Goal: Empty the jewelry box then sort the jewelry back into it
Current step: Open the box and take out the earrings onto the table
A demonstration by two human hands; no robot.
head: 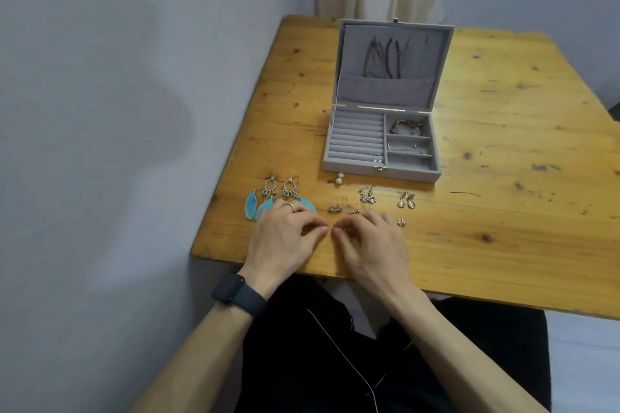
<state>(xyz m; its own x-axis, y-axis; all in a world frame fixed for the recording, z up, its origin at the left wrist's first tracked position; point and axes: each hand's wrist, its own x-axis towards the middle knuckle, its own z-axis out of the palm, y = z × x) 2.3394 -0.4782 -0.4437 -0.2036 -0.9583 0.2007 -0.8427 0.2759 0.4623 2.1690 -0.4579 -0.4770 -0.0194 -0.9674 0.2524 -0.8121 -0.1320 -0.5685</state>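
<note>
Wood table (pixel 503 144), knotty pine by the look of it, and the grey jewelry box (pixel 380 174) sits open on it toward the far edge, lid standing upright. Dark cord necklaces (pixel 385 57) hang inside the lid, above a fabric pocket. In the base, the ring rolls on the left have a couple of tiny silver earrings (pixel 376 157) tucked at their near end. On the right, a red beaded bracelet (pixel 407 127) lies in the far compartment and a silver bracelet (pixel 402 146) in the middle one.

Everything else is spread between the box and the near edge. Pearl earrings (pixel 339 178) lie just in front of the box. Chandelier earrings (pixel 280 189) and blue feather earrings (pixel 255 206) sit near the left edge, the feathers partly under the left hand (pixel 285 238). A silver cluster (pixel 367 195), pale drop earrings (pixel 406 199) and small studs (pixel 400 221) lie further right.

Both hands rest near the near edge, curled fingertips almost meeting — the right hand (pixel 369 245) shows a tiny glint at its fingertips, but I can't tell whether either hand is pinching anything. A ring (pixel 290 206) and dark watch (pixel 231 288) are on the left side.
</note>
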